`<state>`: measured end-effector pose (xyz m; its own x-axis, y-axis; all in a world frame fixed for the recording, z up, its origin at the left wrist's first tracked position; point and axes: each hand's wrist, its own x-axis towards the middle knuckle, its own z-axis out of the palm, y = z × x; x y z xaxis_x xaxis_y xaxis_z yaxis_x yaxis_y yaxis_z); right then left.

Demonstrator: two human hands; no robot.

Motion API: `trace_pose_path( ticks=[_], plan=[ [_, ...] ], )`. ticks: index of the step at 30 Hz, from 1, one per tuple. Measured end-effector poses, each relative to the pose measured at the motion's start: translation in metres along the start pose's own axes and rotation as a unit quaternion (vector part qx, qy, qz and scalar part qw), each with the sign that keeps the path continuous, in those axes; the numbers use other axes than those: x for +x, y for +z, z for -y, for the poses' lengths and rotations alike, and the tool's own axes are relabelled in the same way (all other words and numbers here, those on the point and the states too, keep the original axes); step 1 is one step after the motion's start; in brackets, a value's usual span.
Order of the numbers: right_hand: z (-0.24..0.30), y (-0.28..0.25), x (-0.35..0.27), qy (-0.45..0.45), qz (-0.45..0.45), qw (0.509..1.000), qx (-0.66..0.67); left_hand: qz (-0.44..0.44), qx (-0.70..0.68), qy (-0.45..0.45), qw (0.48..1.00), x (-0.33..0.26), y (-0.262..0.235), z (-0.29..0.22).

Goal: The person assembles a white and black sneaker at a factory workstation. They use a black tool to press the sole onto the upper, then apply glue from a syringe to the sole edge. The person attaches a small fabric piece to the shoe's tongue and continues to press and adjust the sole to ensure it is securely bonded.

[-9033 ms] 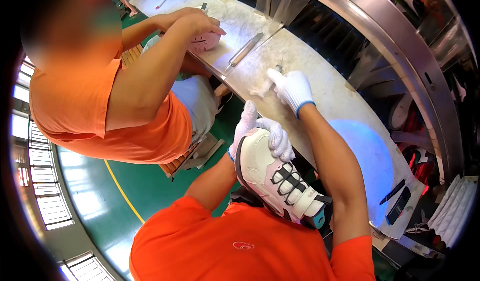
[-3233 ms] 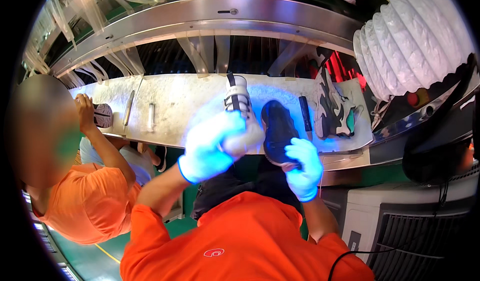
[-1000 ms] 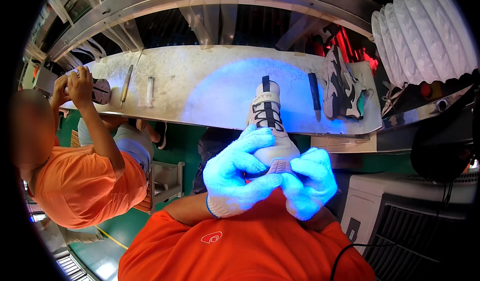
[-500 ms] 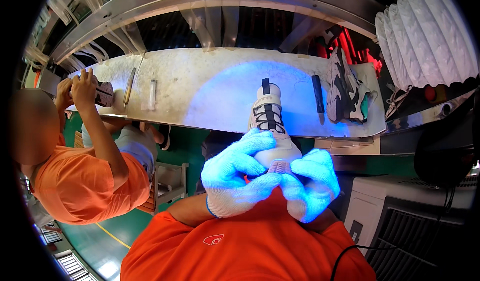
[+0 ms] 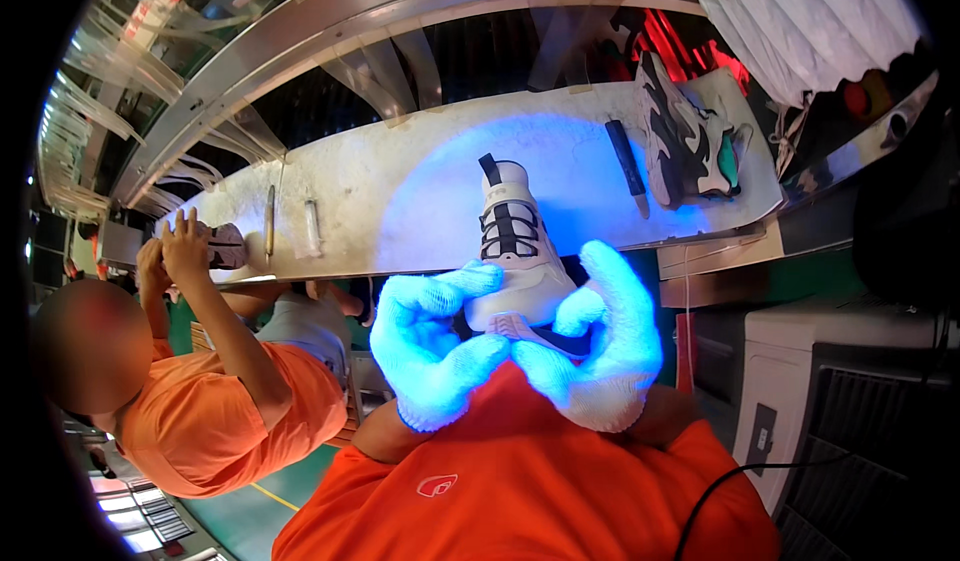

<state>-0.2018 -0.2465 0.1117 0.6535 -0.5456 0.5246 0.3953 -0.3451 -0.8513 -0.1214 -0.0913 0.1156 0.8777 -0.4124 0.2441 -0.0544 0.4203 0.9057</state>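
A white sneaker [image 5: 515, 251] is held at the centre of the frame, its near end clasped between the gloved left hand [image 5: 435, 346] and the gloved right hand [image 5: 600, 346], both closed around it from either side. Its long axis runs away from the grip toward the top of the frame, over the lit workbench [image 5: 400, 201]. Neither hand is clearly nearer; another sneaker [image 5: 690, 136] lies at upper right.

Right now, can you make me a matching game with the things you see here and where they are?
Things:
1. white shoe
2. multicoloured shoe
3. dark stick tool
4. co-worker's hands

Places:
A. far left, holding a small dark shoe
B. between both gloved hands
C. lying on the bench between the two shoes
D. lying at the bench's right end

Pairs: 1-B, 2-D, 3-C, 4-A
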Motion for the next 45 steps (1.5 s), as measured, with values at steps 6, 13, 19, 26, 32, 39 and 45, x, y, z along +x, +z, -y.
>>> trace_pose_path(
  ticks=[6, 13, 19, 26, 32, 39, 45],
  plan=[
    [0.005, 0.008, 0.003, -0.038, 0.026, 0.999, -0.019, 0.128, 0.041, -0.067, 0.989, 0.016, -0.025, -0.005],
    [0.008, 0.000, 0.006, -0.058, 0.049, 0.997, -0.031, 0.108, 0.068, -0.128, 0.984, 0.021, -0.012, -0.016],
    [0.008, -0.010, 0.009, -0.057, 0.070, 0.995, -0.038, 0.142, 0.076, -0.112, 0.980, 0.027, -0.007, -0.018],
    [0.006, -0.015, 0.011, -0.150, 0.070, 0.981, -0.103, 0.197, 0.135, -0.038, 0.970, 0.037, -0.015, -0.007],
    [0.002, -0.011, 0.015, -0.039, 0.063, 0.996, -0.040, 0.180, 0.163, -0.032, 0.970, 0.038, -0.015, -0.009],
    [-0.008, -0.011, 0.023, -0.035, 0.081, 0.996, -0.026, 0.186, 0.169, -0.034, 0.967, 0.037, -0.027, -0.009],
    [-0.007, -0.001, 0.021, -0.041, 0.085, 0.995, -0.036, 0.202, 0.192, -0.085, 0.957, 0.039, -0.027, -0.032]
  ],
)
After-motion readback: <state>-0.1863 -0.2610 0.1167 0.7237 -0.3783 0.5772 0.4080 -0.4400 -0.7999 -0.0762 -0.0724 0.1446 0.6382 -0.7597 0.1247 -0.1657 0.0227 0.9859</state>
